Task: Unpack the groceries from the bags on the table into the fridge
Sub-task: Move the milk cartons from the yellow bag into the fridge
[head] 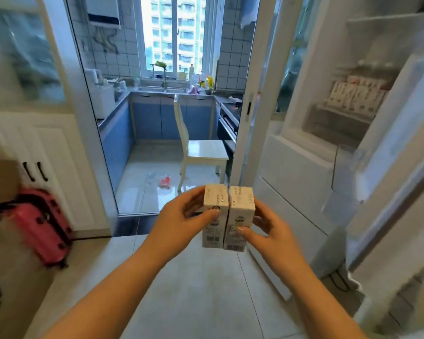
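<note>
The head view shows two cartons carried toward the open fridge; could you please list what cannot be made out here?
- Print on the left carton and right carton: too small.
- Fridge shelf contents: motion-blurred.
- Left hand and right hand: fingertips hidden behind the cartons.
- Table and bags: outside the frame.

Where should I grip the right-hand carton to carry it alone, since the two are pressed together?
Take the right carton around its mid-body from its free right side, as the right hand does now, thumb in front, fingers behind. It stands upright, and the left carton in the left hand blocks its other side.
</note>
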Action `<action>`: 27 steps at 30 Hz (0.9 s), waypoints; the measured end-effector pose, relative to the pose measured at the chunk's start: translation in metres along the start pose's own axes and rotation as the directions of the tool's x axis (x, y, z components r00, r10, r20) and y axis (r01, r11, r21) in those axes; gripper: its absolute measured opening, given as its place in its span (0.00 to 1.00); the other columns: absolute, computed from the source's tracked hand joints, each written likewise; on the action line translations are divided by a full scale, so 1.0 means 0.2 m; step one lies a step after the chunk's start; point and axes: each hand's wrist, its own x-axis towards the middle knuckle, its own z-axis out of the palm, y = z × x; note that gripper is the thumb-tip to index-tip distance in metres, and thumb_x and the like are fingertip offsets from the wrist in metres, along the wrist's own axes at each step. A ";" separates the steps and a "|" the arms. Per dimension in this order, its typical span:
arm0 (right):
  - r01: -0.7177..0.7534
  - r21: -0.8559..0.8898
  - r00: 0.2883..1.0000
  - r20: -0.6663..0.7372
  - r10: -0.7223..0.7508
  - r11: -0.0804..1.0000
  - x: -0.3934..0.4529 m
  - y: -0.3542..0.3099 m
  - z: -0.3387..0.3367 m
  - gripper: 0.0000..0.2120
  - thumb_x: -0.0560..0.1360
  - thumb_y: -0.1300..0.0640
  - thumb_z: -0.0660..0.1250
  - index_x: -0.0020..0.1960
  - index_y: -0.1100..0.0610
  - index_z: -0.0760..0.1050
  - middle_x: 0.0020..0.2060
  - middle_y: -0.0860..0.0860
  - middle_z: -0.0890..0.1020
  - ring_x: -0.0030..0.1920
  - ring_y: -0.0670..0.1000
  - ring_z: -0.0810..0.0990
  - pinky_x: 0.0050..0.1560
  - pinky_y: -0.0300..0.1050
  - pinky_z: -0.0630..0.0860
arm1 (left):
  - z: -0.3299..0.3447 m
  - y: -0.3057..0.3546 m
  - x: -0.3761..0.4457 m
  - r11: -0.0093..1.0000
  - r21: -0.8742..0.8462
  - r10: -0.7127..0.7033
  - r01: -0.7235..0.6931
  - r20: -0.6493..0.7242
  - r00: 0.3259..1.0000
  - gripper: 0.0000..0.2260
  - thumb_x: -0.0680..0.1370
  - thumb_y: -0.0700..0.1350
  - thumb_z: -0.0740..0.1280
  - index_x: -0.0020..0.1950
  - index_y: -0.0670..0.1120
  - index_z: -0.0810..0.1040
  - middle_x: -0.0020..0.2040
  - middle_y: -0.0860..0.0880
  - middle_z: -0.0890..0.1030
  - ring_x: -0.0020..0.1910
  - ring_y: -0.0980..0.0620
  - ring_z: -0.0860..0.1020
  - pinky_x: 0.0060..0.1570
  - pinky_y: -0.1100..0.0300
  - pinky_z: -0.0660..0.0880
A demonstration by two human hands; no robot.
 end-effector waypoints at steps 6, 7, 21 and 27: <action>0.066 0.054 0.986 -0.155 -0.057 0.996 0.73 0.03 -0.11 0.26 0.72 0.60 0.71 0.57 0.34 0.66 0.51 0.29 0.74 0.50 0.30 0.74 0.43 0.23 0.73 | 0.03 0.04 0.76 0.990 0.100 0.101 -0.101 0.007 0.995 0.24 0.73 0.41 0.71 0.59 0.65 0.69 0.54 0.67 0.76 0.57 0.64 0.74 0.51 0.71 0.73; 0.080 0.057 0.982 -0.177 -0.068 0.995 0.84 0.03 -0.13 0.25 0.72 0.59 0.71 0.57 0.34 0.65 0.51 0.29 0.73 0.50 0.29 0.73 0.42 0.22 0.72 | 0.04 0.04 0.88 0.988 0.107 0.117 -0.116 -0.003 0.993 0.24 0.73 0.41 0.70 0.62 0.63 0.69 0.56 0.64 0.76 0.58 0.63 0.74 0.50 0.72 0.73; 0.079 -0.062 0.852 -0.515 -0.100 0.995 1.90 0.32 -0.62 0.25 0.72 0.61 0.69 0.64 0.43 0.66 0.53 0.32 0.73 0.51 0.30 0.73 0.36 0.25 0.73 | 0.45 -0.15 2.33 0.962 -0.074 0.274 -0.264 0.234 0.933 0.21 0.72 0.41 0.71 0.57 0.63 0.70 0.45 0.67 0.77 0.42 0.74 0.76 0.35 0.77 0.72; 0.014 -0.136 0.722 -0.684 -0.104 0.991 2.30 0.39 -0.87 0.25 0.72 0.60 0.70 0.62 0.42 0.67 0.54 0.34 0.75 0.53 0.32 0.74 0.40 0.25 0.73 | 0.70 -0.17 2.93 0.928 -0.233 0.365 -0.291 0.407 0.837 0.20 0.72 0.41 0.70 0.61 0.55 0.74 0.48 0.63 0.79 0.48 0.72 0.77 0.40 0.75 0.74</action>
